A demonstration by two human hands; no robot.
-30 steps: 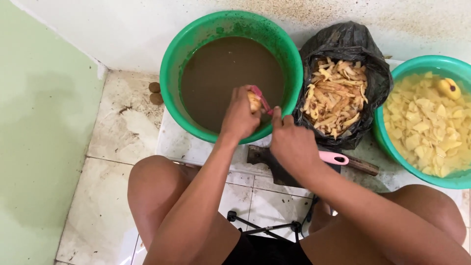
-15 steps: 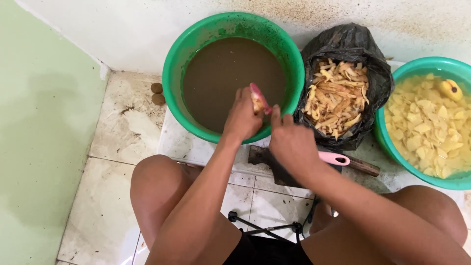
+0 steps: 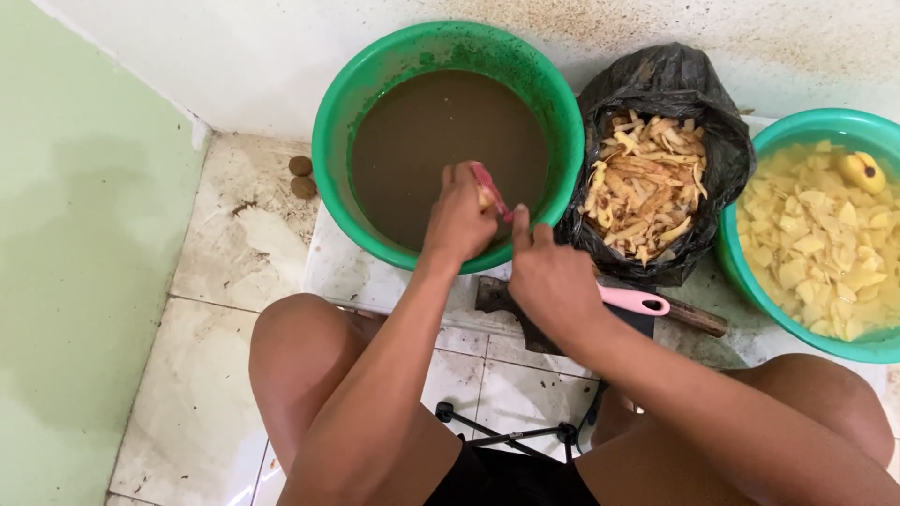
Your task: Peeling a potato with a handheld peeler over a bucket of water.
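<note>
My left hand [image 3: 457, 223] grips a small pale potato [image 3: 484, 199] over the near rim of a green basin [image 3: 330, 141] full of muddy brown water. My right hand [image 3: 548, 276] holds a pink peeler [image 3: 489, 187], whose blade lies against the potato. The two hands are close together above the basin's near edge. Most of the potato is hidden by my left fingers.
A black bag [image 3: 656, 70] of peelings stands right of the basin. At far right, another green basin [image 3: 741, 272] holds cut yellow pieces in water. A cleaver [image 3: 495, 296] and a pink-handled tool [image 3: 639, 302] lie near my right wrist. Two small brown lumps [image 3: 300, 178] sit on the tiles at left.
The peeler has shifted a little along the potato, and my right hand has drawn slightly down and left. The left hand stays nearly in place.
</note>
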